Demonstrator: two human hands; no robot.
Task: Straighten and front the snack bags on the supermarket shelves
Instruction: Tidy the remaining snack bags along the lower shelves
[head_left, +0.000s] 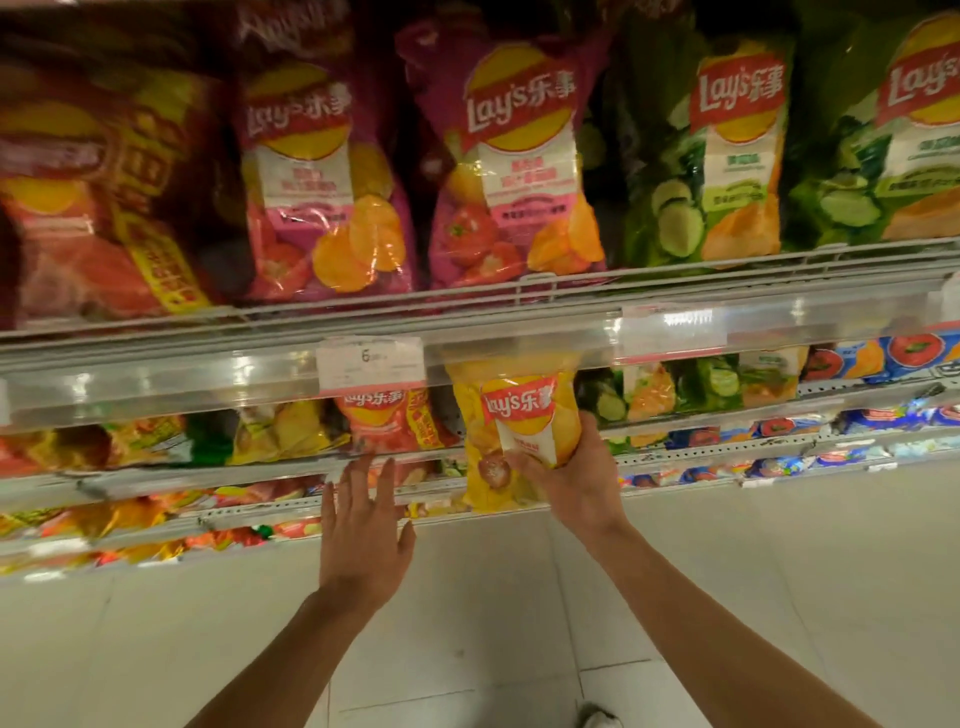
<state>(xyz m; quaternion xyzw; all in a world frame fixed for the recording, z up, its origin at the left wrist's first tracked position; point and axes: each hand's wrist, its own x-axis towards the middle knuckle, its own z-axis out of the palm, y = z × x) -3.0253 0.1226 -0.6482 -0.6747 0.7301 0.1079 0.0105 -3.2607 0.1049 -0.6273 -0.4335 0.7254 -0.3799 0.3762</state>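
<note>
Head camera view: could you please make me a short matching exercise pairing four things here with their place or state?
Things:
1. yellow bag
2. left hand
3. green bags
4. price tag

Place or state:
A. top shelf, right side
B. open, fingers spread, holding nothing
C. on the shelf rail
D. held in the right hand

Pairs: 1-D, 2-B, 3-A, 4-C

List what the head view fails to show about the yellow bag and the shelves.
- Yellow bag: top hidden behind the shelf rail; lower front covered by the right hand.
- Price tag: small print blurred.
- Far-left orange bag: motion-blurred, text unreadable.
- Lower shelves: bags too small.
</note>
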